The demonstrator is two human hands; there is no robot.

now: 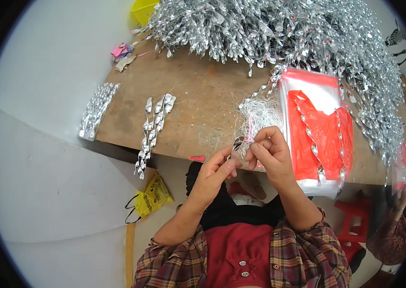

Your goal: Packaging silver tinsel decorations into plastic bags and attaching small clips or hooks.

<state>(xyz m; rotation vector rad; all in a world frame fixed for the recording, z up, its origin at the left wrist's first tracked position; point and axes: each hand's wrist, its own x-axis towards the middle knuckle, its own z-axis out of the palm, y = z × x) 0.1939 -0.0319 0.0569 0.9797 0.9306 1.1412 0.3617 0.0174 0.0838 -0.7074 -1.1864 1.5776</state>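
Note:
Both my hands meet over the front edge of a brown wooden table (198,79). In the pinched fingers of my left hand (212,176) is the shiny end of a silver twisted strip (237,144). Close beside it, my right hand (274,161) has thumb and forefinger pressed together; whatever thread they may hold is too fine to make out. Just beyond the fingers lies a loose tangle of white string (264,111) with a bit of pink in it. Several silver spiral strips (152,126) lie to the left, hanging over the edge.
A huge heap of silver spirals (260,29) covers the back and right. Clear plastic bags (320,89) lie under a red plastic bag (301,149). A packed bundle (98,111) sits at the left edge. Below are a yellow bag (154,197) and red stool (353,218). Another person's hand (403,199) shows right.

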